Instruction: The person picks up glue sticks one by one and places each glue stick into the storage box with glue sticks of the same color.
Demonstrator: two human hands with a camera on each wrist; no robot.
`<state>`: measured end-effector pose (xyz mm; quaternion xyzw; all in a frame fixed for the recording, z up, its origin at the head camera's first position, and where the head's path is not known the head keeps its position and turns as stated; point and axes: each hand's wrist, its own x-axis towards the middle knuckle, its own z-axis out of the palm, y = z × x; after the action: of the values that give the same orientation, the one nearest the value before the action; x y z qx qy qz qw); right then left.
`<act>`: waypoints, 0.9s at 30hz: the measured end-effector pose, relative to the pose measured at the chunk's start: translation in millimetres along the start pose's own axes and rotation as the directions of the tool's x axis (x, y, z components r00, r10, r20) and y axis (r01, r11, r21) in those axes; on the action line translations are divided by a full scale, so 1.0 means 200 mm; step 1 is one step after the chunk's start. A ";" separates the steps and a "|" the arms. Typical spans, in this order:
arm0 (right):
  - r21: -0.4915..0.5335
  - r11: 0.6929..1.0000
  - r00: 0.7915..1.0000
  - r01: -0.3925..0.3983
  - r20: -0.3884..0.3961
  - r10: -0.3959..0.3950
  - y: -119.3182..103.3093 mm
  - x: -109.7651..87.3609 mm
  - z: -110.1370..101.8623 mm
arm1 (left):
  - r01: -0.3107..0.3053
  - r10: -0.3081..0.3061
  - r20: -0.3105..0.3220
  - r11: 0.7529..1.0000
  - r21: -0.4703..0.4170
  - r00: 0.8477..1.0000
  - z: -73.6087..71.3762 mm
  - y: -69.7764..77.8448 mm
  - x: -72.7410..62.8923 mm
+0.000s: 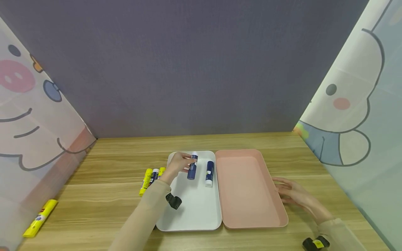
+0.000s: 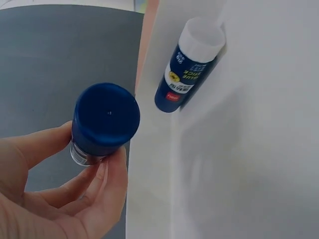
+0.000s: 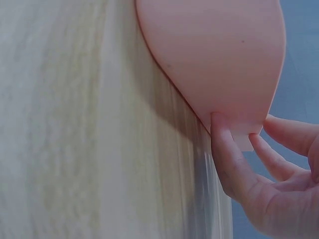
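Observation:
My left hand (image 1: 178, 164) pinches a blue glue stick (image 1: 192, 170) between thumb and fingers, above the white tray (image 1: 194, 214). Its white cap points away from me, and the left wrist view shows its round blue base. A second blue glue stick (image 1: 209, 172) lies in that tray near the right wall, white cap towards me. My right hand (image 1: 292, 193) touches the right side of the pink tray (image 1: 248, 188) with its fingers fairly straight. Seen from the right wrist, the fingertips rest against the tray's outer wall and rim.
Left of the white tray lie a yellow glue stick (image 1: 146, 182), a blue one (image 1: 153, 176) and another yellow one (image 1: 161, 171), partly behind my left arm. A further yellow glue stick (image 1: 41, 218) lies far left. A grey panel (image 1: 194, 69) closes off the table's back.

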<state>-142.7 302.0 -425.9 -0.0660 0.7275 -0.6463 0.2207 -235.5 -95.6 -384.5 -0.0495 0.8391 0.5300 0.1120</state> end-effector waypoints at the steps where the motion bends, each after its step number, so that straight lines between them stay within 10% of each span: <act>1: 0.002 1.000 1.000 0.000 0.002 0.000 0.00 0.00 0.00 | -0.003 0.003 0.004 1.000 0.005 1.000 0.01 0.00 0.00; 27: 0.043 0.999 0.999 0.003 0.031 -0.005 -0.01 -0.01 0.00 | 0.056 -0.056 0.005 0.998 0.031 0.998 0.14 -0.09 0.07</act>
<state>-142.1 302.6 -424.2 -0.0729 0.7099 -0.6610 0.2322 -242.3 -76.9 -415.4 -0.0698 0.8453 0.5136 0.1301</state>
